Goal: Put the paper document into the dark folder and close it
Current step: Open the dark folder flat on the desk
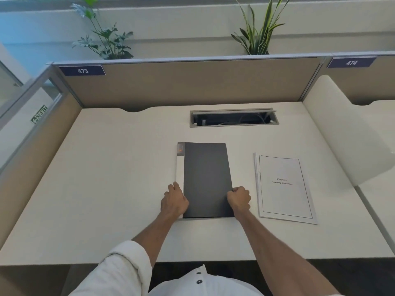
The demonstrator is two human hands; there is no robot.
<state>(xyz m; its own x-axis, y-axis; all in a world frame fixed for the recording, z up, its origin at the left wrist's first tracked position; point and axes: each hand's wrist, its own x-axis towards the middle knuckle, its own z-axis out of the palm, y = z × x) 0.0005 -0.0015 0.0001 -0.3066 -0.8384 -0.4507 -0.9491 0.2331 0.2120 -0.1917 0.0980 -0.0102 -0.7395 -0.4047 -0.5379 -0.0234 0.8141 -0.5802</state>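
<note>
Dark folder [207, 180] flat on counter [119, 167], cover still down — nothing filed yet. Left hand [174, 201] curled on its spine edge, right hand [239, 198] fisted at the opening edge. Paper document [284, 188] lies untouched just right of right hand — opening, inserting, closing remain.

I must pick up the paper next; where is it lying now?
In the head view, the paper lies flat on the desk, right of the closed folder and just beyond the right hand.
</note>
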